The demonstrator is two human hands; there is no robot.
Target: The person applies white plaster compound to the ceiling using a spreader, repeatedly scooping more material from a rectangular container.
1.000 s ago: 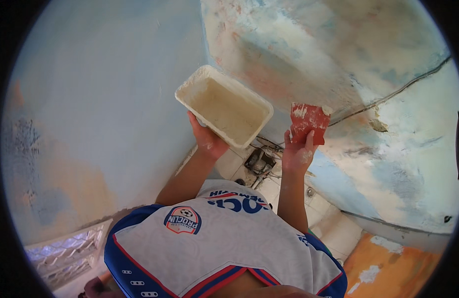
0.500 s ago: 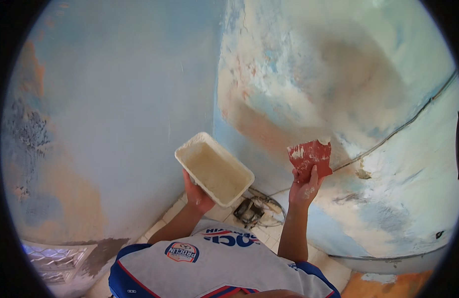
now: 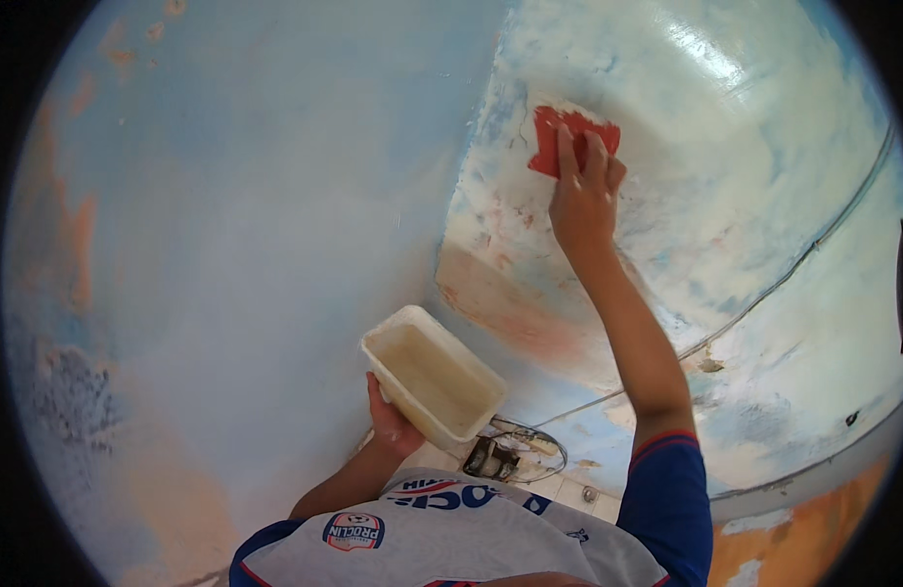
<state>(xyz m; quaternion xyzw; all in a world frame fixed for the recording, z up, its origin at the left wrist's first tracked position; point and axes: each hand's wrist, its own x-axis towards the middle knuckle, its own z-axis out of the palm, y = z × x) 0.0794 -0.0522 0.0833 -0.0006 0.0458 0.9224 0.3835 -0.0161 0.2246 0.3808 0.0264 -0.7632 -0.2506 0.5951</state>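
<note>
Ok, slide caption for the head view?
Right hand holds a red scraper at the patchy wall; left hand holds a pale tub.

Tray (image 3: 437, 380) sat in left hand (image 3: 394, 428), scraper (image 3: 546, 139) in right hand (image 3: 584, 207); wall (image 3: 701, 186) behind right grip, cable (image 3: 816, 243) ran lower right.

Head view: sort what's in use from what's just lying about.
In use:
- red spreader, in the right hand at the patchy wall
- cream tub, in the left hand

Apparently just about:
- dark boxy object, kind unclear
- cable across the wall
</note>
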